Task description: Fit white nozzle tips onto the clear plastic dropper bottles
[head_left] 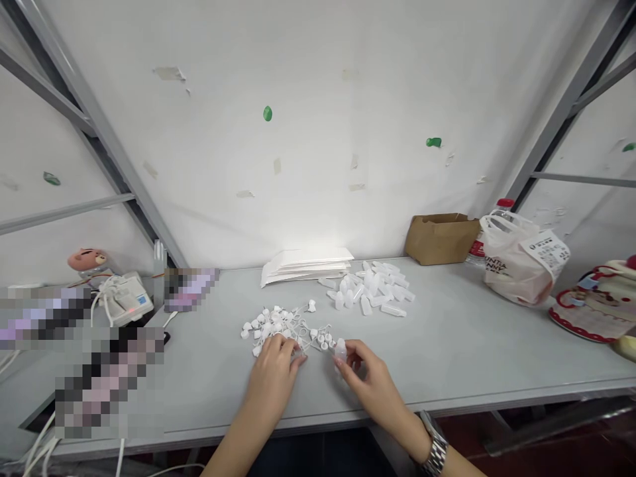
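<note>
Pinching left hand (272, 377) on white plastic caps (268, 324), right hand (370, 383) half-hiding a bottle (340, 351)

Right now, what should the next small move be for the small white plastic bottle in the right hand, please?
Probably bring the small white plastic bottle to a cap: the right hand holds it beside the tangled white plastic caps on thin loops, where the left hand rests.

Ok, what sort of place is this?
Probably a small-parts assembly workbench: a long grey metal-edged table, a heap of small white plastic bottles, and a cluster of white plastic caps on thin tethers.
</note>
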A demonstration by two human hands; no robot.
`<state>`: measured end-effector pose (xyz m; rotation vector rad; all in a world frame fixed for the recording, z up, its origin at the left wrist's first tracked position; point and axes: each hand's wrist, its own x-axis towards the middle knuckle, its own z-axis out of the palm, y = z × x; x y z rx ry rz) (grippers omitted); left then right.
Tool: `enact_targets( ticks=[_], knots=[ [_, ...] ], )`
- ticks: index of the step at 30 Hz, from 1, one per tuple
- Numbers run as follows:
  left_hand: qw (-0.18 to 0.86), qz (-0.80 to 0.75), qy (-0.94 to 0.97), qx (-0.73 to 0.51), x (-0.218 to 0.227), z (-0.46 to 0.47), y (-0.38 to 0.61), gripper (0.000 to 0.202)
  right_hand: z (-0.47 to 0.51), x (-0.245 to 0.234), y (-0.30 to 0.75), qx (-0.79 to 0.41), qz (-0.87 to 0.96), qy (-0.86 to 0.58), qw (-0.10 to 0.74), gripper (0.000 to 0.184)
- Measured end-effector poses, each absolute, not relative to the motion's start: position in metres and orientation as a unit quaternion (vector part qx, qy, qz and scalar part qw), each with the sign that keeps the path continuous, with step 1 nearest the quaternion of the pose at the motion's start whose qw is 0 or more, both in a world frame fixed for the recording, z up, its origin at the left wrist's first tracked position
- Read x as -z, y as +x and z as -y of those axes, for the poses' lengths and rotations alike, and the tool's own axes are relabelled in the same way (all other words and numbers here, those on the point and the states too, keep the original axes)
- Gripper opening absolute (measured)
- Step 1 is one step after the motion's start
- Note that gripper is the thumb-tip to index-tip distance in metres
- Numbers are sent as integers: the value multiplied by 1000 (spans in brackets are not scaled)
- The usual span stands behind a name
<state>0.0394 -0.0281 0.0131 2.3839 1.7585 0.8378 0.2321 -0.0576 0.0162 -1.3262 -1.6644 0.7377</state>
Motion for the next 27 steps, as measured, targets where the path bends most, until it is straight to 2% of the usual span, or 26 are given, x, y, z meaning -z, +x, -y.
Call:
enact_targets(
  ticks=[7,16,18,22,27],
  knots=[
    [49,-575,763,-292,-8,20,39,17,63,-10,223,-306,675,-520,426,19],
    [87,-555,756,-337,-13,16,35,15,62,-12,223,-322,668,-509,436,19],
    [126,-546,737,-377,-18,16,34,14,60,-13,223,-334,657,-514,439,20],
    [275,-528,663,-455,-27,15,32,11,59,-11,223,-361,636,-514,448,23],
    [375,-521,597,-481,-26,8,30,21,57,-5,224,-390,615,-501,468,27]
  ],
)
